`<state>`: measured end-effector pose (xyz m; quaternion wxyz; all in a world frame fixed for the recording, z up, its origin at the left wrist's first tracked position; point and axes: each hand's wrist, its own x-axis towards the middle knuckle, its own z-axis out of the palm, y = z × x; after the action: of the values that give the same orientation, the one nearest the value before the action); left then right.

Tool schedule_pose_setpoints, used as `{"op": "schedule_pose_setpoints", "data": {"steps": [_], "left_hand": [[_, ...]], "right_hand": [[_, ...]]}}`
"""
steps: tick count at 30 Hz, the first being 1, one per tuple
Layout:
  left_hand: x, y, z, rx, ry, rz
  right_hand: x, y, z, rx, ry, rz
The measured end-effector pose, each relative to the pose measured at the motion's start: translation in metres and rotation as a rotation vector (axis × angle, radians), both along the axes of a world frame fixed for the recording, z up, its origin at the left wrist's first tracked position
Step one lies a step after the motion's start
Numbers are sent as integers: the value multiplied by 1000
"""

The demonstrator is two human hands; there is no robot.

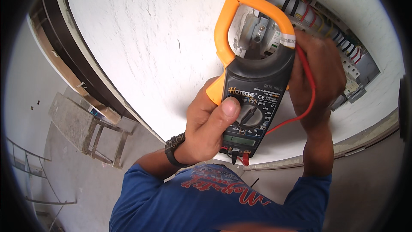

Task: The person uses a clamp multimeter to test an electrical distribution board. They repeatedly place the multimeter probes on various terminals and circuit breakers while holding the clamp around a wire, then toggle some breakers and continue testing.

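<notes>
My left hand [210, 122] is wrapped round a black and orange clamp meter [257, 79], its thumb lying on the front beside the rotary dial [249, 115]. The meter's orange jaw [225, 21] forms a closed loop at the top. A black plug and a red plug sit in the sockets at its lower end. My right hand [317, 66] is closed beside the jaw, in front of the electrical panel. A red test lead [310, 99] curves from behind the meter up to these fingers. The probe tip is hidden behind the meter and hand.
An open electrical panel [365, 66] with breakers and red, black and yellow wires is set in the white wall [146, 30]. A worn wooden bench [77, 116] stands on the floor at left, near a dark door frame [71, 47]. Metal bars [32, 172] show at the lower left.
</notes>
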<state>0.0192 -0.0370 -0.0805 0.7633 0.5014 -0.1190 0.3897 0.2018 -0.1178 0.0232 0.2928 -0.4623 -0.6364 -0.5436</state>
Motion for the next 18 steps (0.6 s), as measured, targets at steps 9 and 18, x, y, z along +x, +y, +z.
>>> {"op": "schedule_pose_setpoints", "data": {"steps": [9,18], "left_hand": [[-3,2,-1,6,64,-3],[-1,0,-1,1,18,2]], "right_hand": [[-1,-2,0,-23,22,-12],[-2,-3,0,-37,19,-40]]}}
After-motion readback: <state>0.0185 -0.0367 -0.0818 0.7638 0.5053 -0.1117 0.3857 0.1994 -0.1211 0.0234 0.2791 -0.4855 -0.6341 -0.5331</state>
